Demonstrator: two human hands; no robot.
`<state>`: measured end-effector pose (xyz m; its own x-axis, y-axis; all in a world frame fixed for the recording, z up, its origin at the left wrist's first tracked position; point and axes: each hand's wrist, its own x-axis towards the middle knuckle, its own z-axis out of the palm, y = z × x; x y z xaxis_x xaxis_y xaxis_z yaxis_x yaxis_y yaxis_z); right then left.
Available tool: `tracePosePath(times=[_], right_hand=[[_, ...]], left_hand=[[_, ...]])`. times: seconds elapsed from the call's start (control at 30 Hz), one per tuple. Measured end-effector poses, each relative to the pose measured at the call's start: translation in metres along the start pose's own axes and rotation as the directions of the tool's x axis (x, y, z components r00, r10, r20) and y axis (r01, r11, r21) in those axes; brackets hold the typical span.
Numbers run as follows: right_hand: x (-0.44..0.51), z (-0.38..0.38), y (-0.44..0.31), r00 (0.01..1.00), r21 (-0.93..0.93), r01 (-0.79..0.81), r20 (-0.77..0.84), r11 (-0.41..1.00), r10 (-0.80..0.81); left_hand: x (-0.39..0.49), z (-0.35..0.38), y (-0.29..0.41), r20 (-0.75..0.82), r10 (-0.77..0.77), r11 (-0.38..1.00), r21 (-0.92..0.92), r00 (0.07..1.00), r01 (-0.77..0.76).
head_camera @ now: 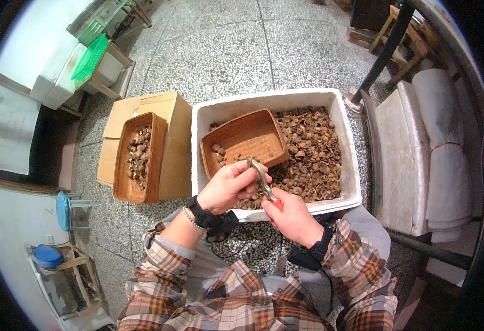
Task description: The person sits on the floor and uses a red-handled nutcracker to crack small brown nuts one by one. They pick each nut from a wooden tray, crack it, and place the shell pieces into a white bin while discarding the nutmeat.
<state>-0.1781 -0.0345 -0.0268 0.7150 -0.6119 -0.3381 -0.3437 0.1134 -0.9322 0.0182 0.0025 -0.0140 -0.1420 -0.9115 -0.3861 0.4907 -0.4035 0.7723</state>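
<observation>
My right hand (293,215) is closed around the red handle (278,204) of a metal plier-like tool (262,180), its curved steel part angled up and to the left. My left hand (235,182) has its fingers curled at the tool's far end; whether something small is pinched there is hidden. Both hands are above the near edge of a white foam box (349,165). Inside it lie a heap of broken brown nut-like shells (308,153) and a tilted brown woven basket (246,136). Several round brown pieces (218,154) lie at the basket's left end.
Left of the foam box, a second woven basket (161,153) of brown nut-like pieces (139,153) rests on a cardboard box (175,124). A black metal bar (384,53) and a white foam block (399,161) stand at right. Blue-topped stools (63,211) are at left.
</observation>
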Motion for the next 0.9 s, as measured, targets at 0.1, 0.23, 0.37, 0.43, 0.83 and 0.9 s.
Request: tracePosePath(times=[0.1,0.23,0.37,0.43,0.83,0.9], right_hand=[[0.001,-0.001,-0.009,0.999,-0.014,-0.037,-0.01,0.999,0.037],[-0.003,-0.008,-0.011,0.973,0.267,-0.208,0.154,0.941,0.171],[-0.003,-0.011,-0.012,0.985,0.337,-0.132,0.151,0.932,0.084],[-0.002,-0.015,-0.015,0.973,0.308,-0.152,0.213,0.939,0.087],[-0.01,-0.019,-0.02,0.963,0.356,-0.138,0.266,0.925,0.041],[-0.011,-0.017,-0.02,0.964,0.393,-0.154,0.26,0.907,0.051]], left_hand=[[-0.002,0.001,0.003,0.005,0.02,0.999,-0.025,1.0,-0.02],[0.002,0.001,-0.003,-0.014,-0.008,1.0,-0.009,1.0,0.008],[0.004,0.0,-0.005,0.041,0.009,0.992,-0.123,0.999,-0.004],[0.004,-0.003,-0.007,0.048,0.015,0.986,-0.168,0.999,-0.007],[-0.001,0.005,0.009,0.019,0.014,0.999,0.05,1.0,-0.015],[-0.002,0.004,0.008,0.031,0.016,0.998,0.054,0.999,-0.018]])
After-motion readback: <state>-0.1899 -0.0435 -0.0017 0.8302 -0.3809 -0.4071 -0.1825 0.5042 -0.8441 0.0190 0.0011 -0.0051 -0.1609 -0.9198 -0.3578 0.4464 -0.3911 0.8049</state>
